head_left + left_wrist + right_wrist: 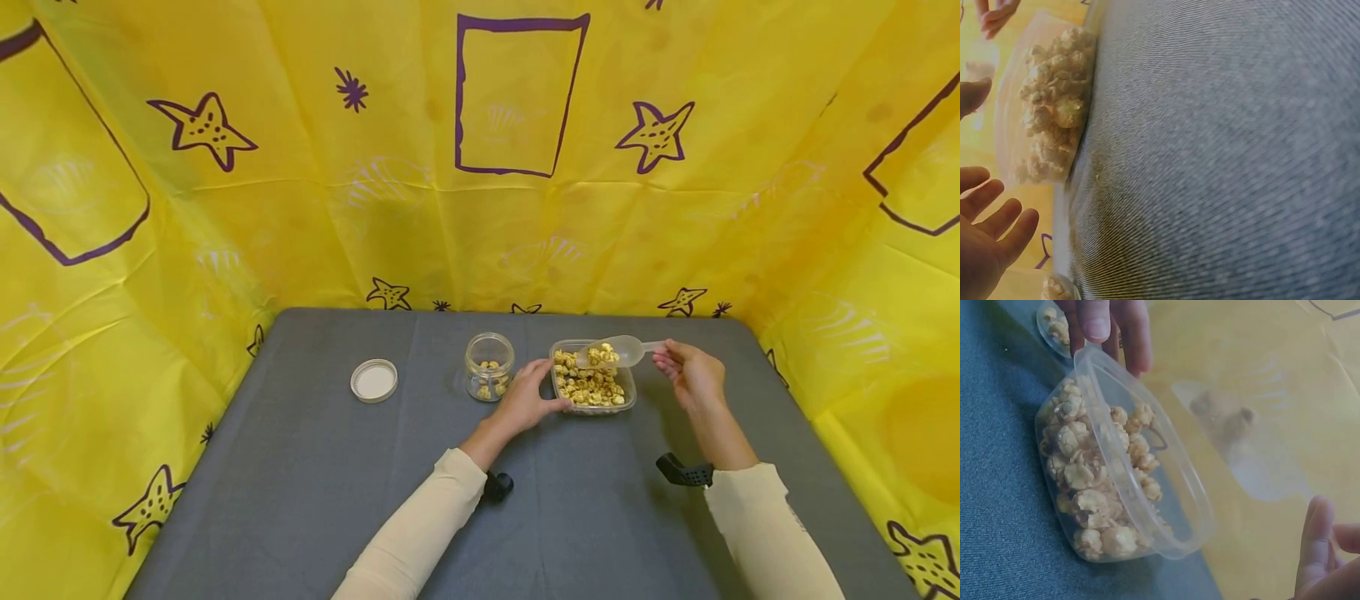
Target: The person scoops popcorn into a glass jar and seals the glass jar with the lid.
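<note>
A clear plastic container (592,411) of caramel popcorn (1082,472) sits on the table. My right hand (693,379) pinches the handle of a translucent scoop (628,350), which is held over the container with a few popcorn pieces in its bowl. The same scoop (1266,475) shows tilted in the right wrist view. At the container's left side is my left hand (525,402), thumb by the near corner, fingers loosely spread in the left wrist view. Whether its fingertips press the rim I cannot tell. Just left of that hand stands an open glass jar (489,358) with some popcorn inside.
A round lid (374,381) with a white inside lies left of the jar. Dark grey cloth covers the table (300,483). Yellow patterned curtains (420,225) rise at its back and both sides.
</note>
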`<move>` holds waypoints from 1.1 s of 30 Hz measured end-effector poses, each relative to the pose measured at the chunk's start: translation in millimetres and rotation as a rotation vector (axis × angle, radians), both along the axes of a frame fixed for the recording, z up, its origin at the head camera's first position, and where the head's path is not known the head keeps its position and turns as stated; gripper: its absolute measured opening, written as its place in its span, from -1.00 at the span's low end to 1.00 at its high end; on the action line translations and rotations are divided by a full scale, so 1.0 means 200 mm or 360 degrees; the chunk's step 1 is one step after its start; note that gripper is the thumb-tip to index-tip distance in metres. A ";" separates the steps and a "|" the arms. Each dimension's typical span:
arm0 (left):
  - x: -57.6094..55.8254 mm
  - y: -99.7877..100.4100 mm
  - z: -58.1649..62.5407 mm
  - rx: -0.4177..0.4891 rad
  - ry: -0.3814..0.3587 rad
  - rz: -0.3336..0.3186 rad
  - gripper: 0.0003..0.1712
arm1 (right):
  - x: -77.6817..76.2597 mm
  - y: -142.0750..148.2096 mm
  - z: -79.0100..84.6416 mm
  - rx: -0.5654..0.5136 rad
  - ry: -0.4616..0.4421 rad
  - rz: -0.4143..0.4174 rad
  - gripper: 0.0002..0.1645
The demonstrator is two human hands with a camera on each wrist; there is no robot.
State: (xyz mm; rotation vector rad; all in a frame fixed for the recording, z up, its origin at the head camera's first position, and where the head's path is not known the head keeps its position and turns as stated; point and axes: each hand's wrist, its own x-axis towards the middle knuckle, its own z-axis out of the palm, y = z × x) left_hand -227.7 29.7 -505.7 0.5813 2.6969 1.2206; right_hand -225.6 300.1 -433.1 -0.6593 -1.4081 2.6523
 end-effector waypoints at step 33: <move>-0.02 -0.02 0.18 0.0239 0.0010 -0.0008 -0.12 | -0.06 -0.07 0.11 0.0018 0.0074 0.0021 -0.73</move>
